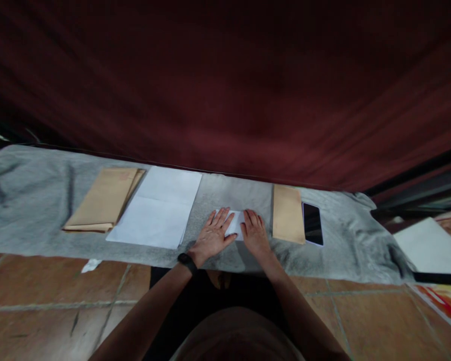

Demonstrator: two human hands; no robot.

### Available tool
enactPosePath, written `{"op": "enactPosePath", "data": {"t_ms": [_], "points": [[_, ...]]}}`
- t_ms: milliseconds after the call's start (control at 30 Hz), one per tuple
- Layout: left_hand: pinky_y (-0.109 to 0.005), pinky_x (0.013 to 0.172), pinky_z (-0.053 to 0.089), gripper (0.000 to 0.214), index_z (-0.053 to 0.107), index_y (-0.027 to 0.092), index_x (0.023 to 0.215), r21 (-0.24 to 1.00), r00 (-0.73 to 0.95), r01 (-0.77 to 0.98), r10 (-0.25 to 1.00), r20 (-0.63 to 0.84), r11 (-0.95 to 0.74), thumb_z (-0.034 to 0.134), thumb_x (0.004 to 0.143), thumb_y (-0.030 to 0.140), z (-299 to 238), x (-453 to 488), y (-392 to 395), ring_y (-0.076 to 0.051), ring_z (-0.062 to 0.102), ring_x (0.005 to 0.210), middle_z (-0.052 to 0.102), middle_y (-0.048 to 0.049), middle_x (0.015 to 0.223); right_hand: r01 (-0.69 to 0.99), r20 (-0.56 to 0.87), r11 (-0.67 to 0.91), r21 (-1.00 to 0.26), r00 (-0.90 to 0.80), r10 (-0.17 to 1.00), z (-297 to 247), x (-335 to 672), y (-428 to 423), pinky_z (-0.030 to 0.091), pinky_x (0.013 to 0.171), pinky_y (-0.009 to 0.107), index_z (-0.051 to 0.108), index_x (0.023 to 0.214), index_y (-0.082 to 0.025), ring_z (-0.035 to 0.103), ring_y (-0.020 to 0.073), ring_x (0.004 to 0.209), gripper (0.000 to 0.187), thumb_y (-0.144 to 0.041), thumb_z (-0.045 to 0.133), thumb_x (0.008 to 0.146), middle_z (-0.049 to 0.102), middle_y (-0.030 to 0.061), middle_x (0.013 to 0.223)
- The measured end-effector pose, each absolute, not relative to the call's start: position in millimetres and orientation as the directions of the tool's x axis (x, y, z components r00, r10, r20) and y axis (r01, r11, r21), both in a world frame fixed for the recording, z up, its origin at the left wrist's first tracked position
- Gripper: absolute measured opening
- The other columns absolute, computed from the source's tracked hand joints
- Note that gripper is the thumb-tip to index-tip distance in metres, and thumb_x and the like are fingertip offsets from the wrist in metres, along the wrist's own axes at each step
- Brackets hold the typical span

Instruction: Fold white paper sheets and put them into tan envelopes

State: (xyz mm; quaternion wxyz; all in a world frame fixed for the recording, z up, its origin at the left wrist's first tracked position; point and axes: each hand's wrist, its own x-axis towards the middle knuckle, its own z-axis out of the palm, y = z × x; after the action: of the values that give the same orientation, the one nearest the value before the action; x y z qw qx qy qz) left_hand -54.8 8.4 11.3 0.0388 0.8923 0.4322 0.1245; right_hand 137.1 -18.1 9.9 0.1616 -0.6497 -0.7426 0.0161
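Observation:
A small folded sheet of white paper [234, 224] lies on the grey cloth in front of me, partly covered by my hands. My left hand [215, 233] rests flat on its left part, fingers spread. On the right end lies my right hand [254, 232], fingers stretched out and pressing down; its thumb is near the paper's middle. To the left is a stack of larger white paper sheets [158, 208] with a crease across the top one. A brown envelope [288, 214] lies to the right of my right hand.
A stack of brown envelopes [101, 198] lies at the left of the grey cloth [33, 200]. A smartphone [312, 224] sits beside the right envelope. Behind the surface hangs a dark red curtain [225, 110]. A white scrap [91, 265] is at the front edge, above the tiled floor [52, 286].

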Motion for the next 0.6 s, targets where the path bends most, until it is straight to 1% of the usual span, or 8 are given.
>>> {"op": "enactPosePath", "data": {"t_ms": [133,233,367,500,600], "points": [[-0.049,0.125,0.021,0.072,0.035,0.017,0.157,0.206,0.574,0.766,0.792,0.206,-0.609,0.052,0.097,0.055,9,-56,8,-0.031,0.019,0.156,0.022,-0.0157,0.168,0.95,0.162,0.162,-0.268,-0.121,0.979,18,145,-5,0.037,0.116,0.044,0.053,0.143,-0.013,0.051,0.0274,0.131,0.046,-0.024,0.051,0.099,0.058,0.0159,0.141],[-0.049,0.125,0.022,0.073,0.033,0.019,0.157,0.233,0.57,0.758,0.793,0.215,-0.609,0.053,0.097,0.055,9,-57,8,-0.031,0.017,0.156,0.02,-0.0153,0.169,0.939,0.115,0.155,-0.308,-0.125,0.985,23,151,6,0.043,0.109,0.043,0.057,0.138,-0.016,0.055,0.0271,0.123,0.045,-0.023,0.059,0.093,0.06,0.0144,0.134],[-0.049,0.125,0.023,0.078,0.031,0.016,0.158,0.275,0.557,0.753,0.801,0.218,-0.598,0.055,0.096,0.057,10,-58,8,-0.032,0.016,0.157,0.018,-0.0182,0.169,0.92,0.098,0.138,-0.366,-0.109,0.989,21,156,13,0.048,0.1,0.043,0.061,0.129,-0.019,0.058,0.0278,0.116,0.044,-0.022,0.067,0.086,0.063,0.0122,0.125],[-0.051,0.124,0.025,0.083,0.029,0.015,0.158,0.323,0.549,0.74,0.807,0.218,-0.59,0.057,0.094,0.06,11,-59,8,-0.033,0.015,0.157,0.018,-0.0188,0.169,0.89,0.122,0.133,-0.436,-0.088,0.989,19,159,14,0.049,0.098,0.045,0.063,0.122,-0.021,0.06,0.0276,0.112,0.039,-0.017,0.066,0.083,0.064,0.0101,0.119],[-0.052,0.123,0.027,0.088,0.023,0.016,0.16,0.372,0.53,0.729,0.817,0.226,-0.575,0.057,0.093,0.062,11,-62,9,-0.033,0.014,0.157,0.016,-0.0181,0.169,0.858,0.102,0.103,-0.503,-0.059,0.993,20,161,13,0.05,0.096,0.042,0.064,0.116,-0.02,0.064,0.0256,0.105,0.033,-0.012,0.061,0.085,0.068,0.0088,0.112]]}}
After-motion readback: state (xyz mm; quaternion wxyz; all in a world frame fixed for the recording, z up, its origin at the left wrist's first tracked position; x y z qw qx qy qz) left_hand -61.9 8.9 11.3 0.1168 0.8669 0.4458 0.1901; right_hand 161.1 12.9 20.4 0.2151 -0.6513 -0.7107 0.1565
